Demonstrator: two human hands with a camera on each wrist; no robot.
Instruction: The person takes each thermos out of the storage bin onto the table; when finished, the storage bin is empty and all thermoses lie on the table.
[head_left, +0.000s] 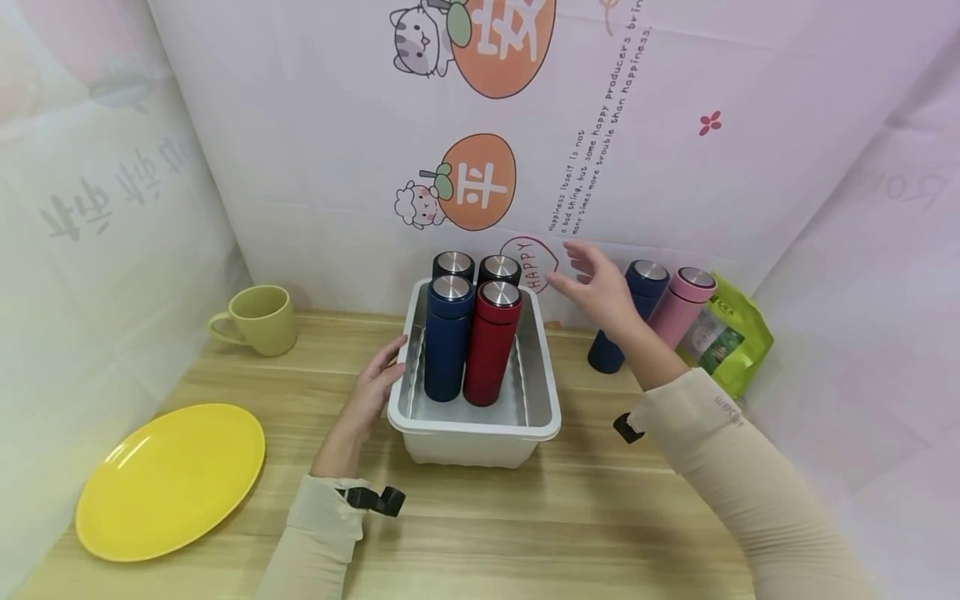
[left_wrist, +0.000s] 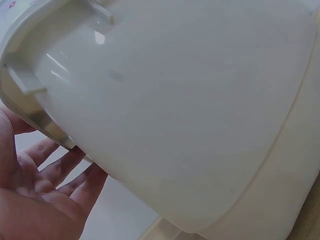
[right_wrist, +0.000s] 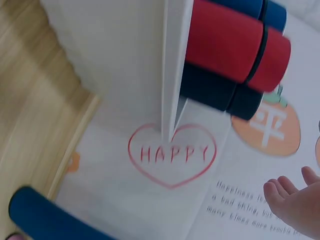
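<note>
- Standing upright in the white plastic bin (head_left: 474, 431): four insulated bottles with silver-topped caps. Front pair is a blue bottle (head_left: 447, 358) on the left and a red bottle (head_left: 491, 358) on the right; two dark bottles (head_left: 453, 265) stand behind them, mostly hidden.
- Bin sits on the wood-grain counter (head_left: 465, 533), near the patterned wall sheet (head_left: 322, 150).
- Left hand (head_left: 377, 375) at the bin's left side. Its fingers (left_wrist: 92, 187) are extended and spread slightly, touching the bin under the rim, not clenched around it.
- Right hand (head_left: 598, 287) raised, to the right of the bin and apart from it. Its fingers (right_wrist: 276, 195) are parted and gently bent, with nothing in them.
- Near the right forearm: a second blue bottle (head_left: 606, 354) and a pink bottle (head_left: 678, 308), side by side and partly covered by the arm. Green packet (head_left: 738, 342) just beside the pink one.
- Left of the bin, well apart: olive-yellow mug (head_left: 270, 325), handle pointing left. Yellow plate (head_left: 171, 483) lies nearer the camera.
- Both arms in beige sleeves (head_left: 322, 533); black strap (head_left: 371, 500) visible at the left wrist.
</note>
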